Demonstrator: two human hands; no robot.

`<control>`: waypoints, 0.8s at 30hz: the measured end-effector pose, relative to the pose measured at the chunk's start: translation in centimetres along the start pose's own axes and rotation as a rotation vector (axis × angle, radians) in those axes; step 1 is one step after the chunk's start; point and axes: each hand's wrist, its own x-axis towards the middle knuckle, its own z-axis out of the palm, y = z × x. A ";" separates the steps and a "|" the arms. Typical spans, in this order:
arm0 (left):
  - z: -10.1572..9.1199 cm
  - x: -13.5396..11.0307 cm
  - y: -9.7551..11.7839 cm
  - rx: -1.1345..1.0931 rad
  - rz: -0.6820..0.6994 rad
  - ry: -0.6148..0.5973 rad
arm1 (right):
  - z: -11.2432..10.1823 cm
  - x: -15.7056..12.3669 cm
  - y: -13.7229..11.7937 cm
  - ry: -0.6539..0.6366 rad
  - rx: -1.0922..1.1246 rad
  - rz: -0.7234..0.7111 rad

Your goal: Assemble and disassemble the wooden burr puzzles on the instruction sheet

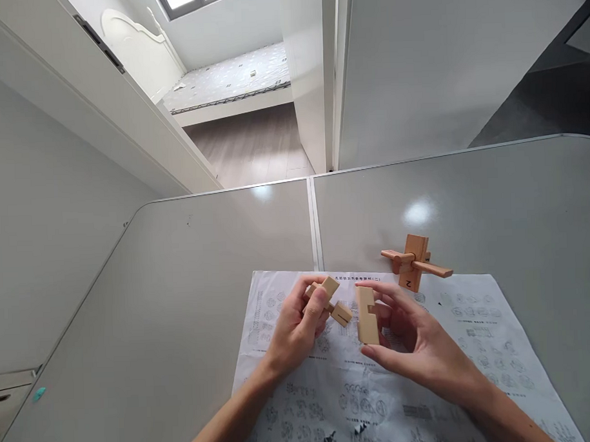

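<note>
My left hand (301, 321) is closed around a few joined light-wood puzzle pieces (341, 313), with the thumb pressed on top and two block ends sticking out to the right. Between the thumb and fingertips of my right hand (410, 333) stands a single notched wooden block (367, 316), its cut-out facing right toward the palm. A small gap separates this block from the pieces on the left. Both hands are above a printed instruction sheet (348, 367) covered with small line diagrams. My left fingers hide part of the joined pieces.
Beyond my right hand, an assembled reddish-wood puzzle (415, 262) marked "2" rests at the sheet's top edge. The grey table (182, 302) has a pale seam (315, 223) across it. Behind it, an open doorway shows a bed (232, 81).
</note>
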 end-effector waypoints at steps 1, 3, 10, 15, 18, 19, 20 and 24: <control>0.0 0.0 0.0 0.003 0.003 -0.001 | -0.1 0.0 0.0 -0.012 0.018 -0.002; 0.0 0.0 -0.1 0.010 0.010 -0.007 | -0.4 0.1 0.1 -0.024 0.065 -0.008; -0.1 -0.1 -0.1 0.031 0.032 -0.019 | -0.7 0.6 -0.3 -0.069 0.299 0.009; -0.2 -0.2 -0.4 0.064 0.018 -0.016 | -0.6 0.6 -0.3 -0.106 0.383 0.101; -0.2 -0.2 -0.3 0.057 0.027 -0.017 | -0.7 0.5 -0.6 -0.114 0.366 0.100; -0.2 -0.2 -0.3 0.054 0.029 -0.017 | -0.7 0.5 -0.6 -0.107 0.346 0.100; -0.2 -0.2 -0.2 0.052 0.030 -0.018 | -0.7 0.4 -0.7 -0.096 0.323 0.099; -0.1 -0.2 -0.2 0.043 0.042 -0.026 | -0.7 0.2 -0.7 -0.073 0.253 0.098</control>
